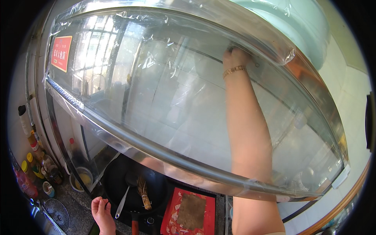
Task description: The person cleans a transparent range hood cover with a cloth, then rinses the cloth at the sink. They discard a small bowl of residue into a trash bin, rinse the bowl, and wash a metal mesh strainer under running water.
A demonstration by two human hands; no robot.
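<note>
A glass-fronted range hood with steel edging point(164, 167) spans most of the view, with clear film on its edges. My right arm, wearing a bracelet, reaches up across the glass. My right hand point(236, 57) is near the hood's top edge, its fingers curled on something small and dark that cannot be made out. Low at the left, my left hand point(101, 207) has its fingertips drawn together, and nothing shows between them. Right above it stands a black wok point(114, 176), holding a metal-handled utensil point(122, 202) and a tied straw brush point(143, 194).
On the left counter stand several sauce bottles point(35, 166), a metal bowl with yellowish content point(82, 179) and a round glass lid point(57, 216). Right of the wok lies a brown square piece point(191, 211) on a red sheet point(167, 224). A pale green basin point(308, 32) is above the hood.
</note>
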